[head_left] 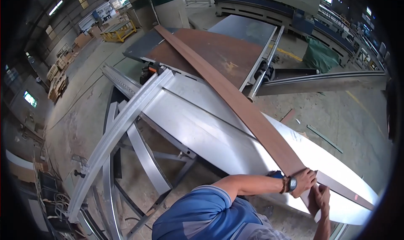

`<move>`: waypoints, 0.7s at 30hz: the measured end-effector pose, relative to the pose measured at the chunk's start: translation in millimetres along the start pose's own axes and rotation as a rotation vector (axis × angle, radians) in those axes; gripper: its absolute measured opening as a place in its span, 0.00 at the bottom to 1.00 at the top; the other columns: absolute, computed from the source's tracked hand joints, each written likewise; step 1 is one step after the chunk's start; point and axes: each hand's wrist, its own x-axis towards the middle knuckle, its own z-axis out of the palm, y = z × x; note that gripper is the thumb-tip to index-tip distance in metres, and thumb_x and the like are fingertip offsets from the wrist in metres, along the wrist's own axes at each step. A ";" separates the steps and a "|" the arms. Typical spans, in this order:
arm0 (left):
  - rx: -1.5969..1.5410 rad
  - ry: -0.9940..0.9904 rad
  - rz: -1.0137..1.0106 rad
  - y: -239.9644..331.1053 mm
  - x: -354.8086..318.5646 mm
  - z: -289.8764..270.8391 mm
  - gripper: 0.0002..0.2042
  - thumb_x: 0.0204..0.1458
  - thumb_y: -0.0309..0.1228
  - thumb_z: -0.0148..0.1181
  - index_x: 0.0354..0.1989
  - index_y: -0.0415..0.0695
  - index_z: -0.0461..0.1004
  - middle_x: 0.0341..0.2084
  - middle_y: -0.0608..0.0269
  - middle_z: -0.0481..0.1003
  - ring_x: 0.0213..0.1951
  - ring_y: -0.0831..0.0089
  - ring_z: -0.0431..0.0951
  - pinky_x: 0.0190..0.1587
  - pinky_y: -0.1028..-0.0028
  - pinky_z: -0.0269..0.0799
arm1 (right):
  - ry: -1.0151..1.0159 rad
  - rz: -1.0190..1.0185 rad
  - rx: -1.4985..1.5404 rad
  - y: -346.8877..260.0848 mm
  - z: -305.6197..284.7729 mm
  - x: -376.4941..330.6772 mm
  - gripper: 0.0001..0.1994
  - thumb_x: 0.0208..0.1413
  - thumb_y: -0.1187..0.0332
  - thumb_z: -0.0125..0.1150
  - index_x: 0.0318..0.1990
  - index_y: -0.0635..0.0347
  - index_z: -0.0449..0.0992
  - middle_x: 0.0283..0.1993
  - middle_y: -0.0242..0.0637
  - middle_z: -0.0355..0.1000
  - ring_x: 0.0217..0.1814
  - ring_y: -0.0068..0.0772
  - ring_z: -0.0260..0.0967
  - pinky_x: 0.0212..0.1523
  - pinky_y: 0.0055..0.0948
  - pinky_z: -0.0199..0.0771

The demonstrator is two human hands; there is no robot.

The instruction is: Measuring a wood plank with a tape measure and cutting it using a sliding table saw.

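A long, narrow brown board [235,98] slants across a silver sliding saw table, from the far left to its near right end. My left hand [304,182], with a watch on its wrist, lies across the near part of the board, fingers curled over its edge. Close beside it, my right hand [322,196] is closed at the board's right edge, its thumb toward the board; the fingertips are partly hidden. A thinner grey-brown strip [346,191] lies on the table just right of both hands, its near end next to my fingers.
The silver sliding table [193,124] stretches under the board. A metal crosscut fence [126,128] runs off leftward over an open frame [147,160]. Beyond are a rusty brown tabletop [210,48] and a metal rail [269,61]. Offcuts [324,138] lie on the floor at right.
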 end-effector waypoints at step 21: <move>0.050 0.223 0.428 295.5 -127.5 44.6 0.23 0.19 0.44 0.66 0.30 0.52 0.72 0.30 0.65 0.73 0.39 0.65 0.75 0.47 0.60 0.67 | -0.481 0.053 0.636 194.5 72.4 -325.6 0.20 0.62 0.50 0.54 0.31 0.58 0.73 0.23 0.22 0.64 0.24 0.17 0.56 0.23 0.23 0.54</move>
